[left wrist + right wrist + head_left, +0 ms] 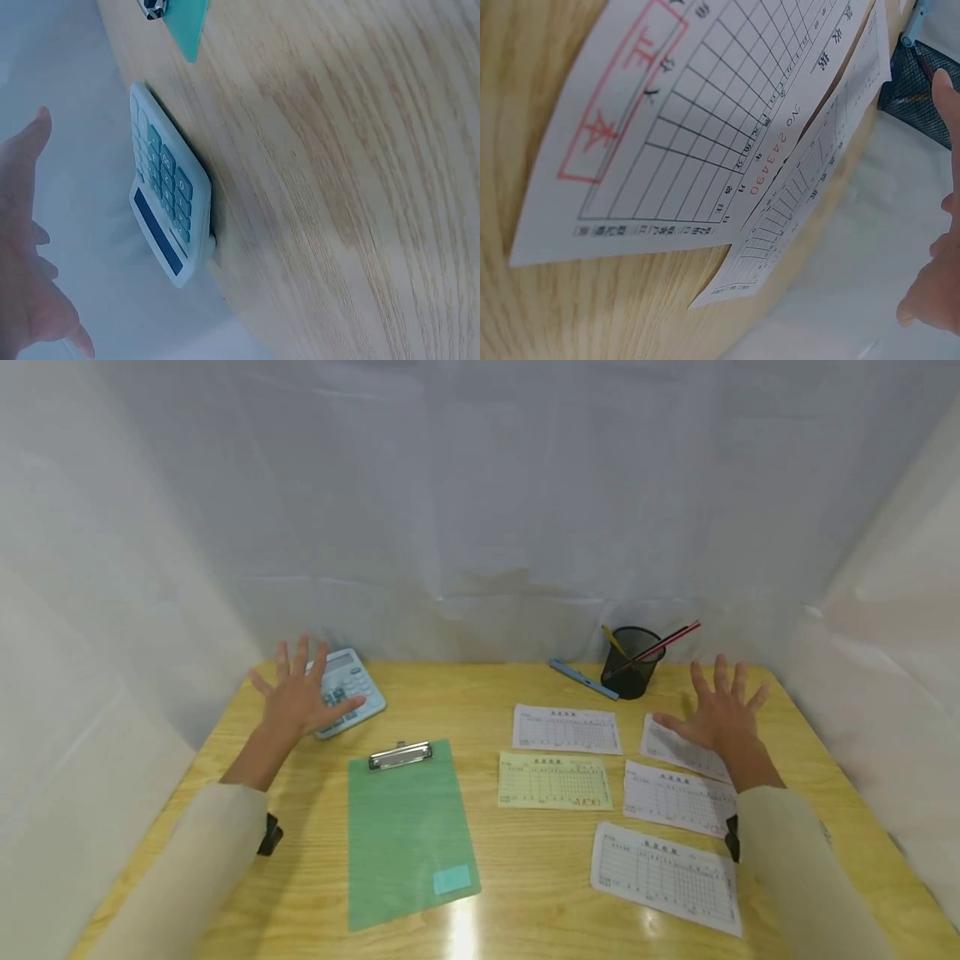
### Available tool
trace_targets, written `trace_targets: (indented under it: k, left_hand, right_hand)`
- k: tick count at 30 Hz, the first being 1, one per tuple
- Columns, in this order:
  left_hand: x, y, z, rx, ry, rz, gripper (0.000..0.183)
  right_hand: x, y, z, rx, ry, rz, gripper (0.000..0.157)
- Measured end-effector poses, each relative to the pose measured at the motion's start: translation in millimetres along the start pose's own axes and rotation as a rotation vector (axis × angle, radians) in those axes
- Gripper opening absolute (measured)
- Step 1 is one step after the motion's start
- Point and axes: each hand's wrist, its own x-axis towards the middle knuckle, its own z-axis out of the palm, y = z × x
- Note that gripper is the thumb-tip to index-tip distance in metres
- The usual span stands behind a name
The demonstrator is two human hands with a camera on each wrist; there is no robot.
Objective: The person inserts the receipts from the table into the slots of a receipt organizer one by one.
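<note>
My left hand [298,696] is spread above the table's back left, fingers apart and holding nothing. Partly behind it in the head view lies a light blue calculator [363,692]; the left wrist view shows the calculator [165,176] apart from the hand [34,255]. My right hand [722,717], also spread and without anything in it, hovers over a white receipt slip [667,741] at the right. Below it lies another white slip [675,797], whose red stamp and number show in the right wrist view. A green clipboard [408,835] with a metal clip lies left of centre.
A yellow slip [555,781] and white slips [566,729] lie right of the clipboard. Behind them stand a black mesh pen cup [633,672] holding pencils and, beside it, a blue pen [583,679]. White sheeting [480,510] encloses the table's back and sides.
</note>
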Motion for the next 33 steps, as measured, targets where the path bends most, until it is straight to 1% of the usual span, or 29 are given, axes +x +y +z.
trace_targets:
  k: [7,11,13,18,19,22,25,26,28,30,33]
  left_hand:
    - [-13.0,4.2,0.5,0.061,0.036,0.071,0.109]
    - [-19.2,10.2,3.9,0.059,0.062,0.136,0.104]
    - [-22.1,14.3,6.7,0.044,0.057,0.164,0.101]
    - [-29.6,26.8,14.1,-0.011,0.036,0.241,0.092]
    - [-31.3,29.6,15.4,-0.036,0.04,0.261,0.09]
    - [-35.6,36.7,20.2,-0.134,0.025,0.298,0.08]
    - [-38.1,42.9,24.4,-0.237,-0.025,0.312,0.07]
    - [-38.8,44.7,25.5,-0.263,-0.051,0.306,0.067]
    - [-40.1,47.9,27.0,-0.296,-0.085,0.309,0.062]
    - [-40.2,50.1,29.0,-0.313,-0.103,0.323,0.058]
    - [-41.1,52.7,32.4,-0.312,-0.106,0.375,0.052]
  right_hand:
    - [-6.2,-7.9,1.0,0.012,-0.023,-0.01,0.107]
    - [-8.2,-13.9,3.5,0.032,-0.047,-0.028,0.102]
    - [-9.1,-17.3,5.0,0.053,-0.064,-0.043,0.098]
    - [-11.1,-29.6,8.0,0.128,-0.126,-0.082,0.092]
    - [-11.5,-33.1,8.1,0.149,-0.141,-0.086,0.09]
    - [-12.2,-45.0,10.2,0.214,-0.172,-0.088,0.083]
    - [-12.5,-58.5,12.0,0.288,-0.18,-0.083,0.073]
    - [-12.4,-63.0,13.2,0.312,-0.179,-0.08,0.07]
    - [-11.1,-71.3,16.0,0.352,-0.187,-0.07,0.066]
    - [-8.7,-78.7,19.3,0.376,-0.196,-0.062,0.062]
    - [-4.3,-88.2,23.9,0.394,-0.199,-0.062,0.059]
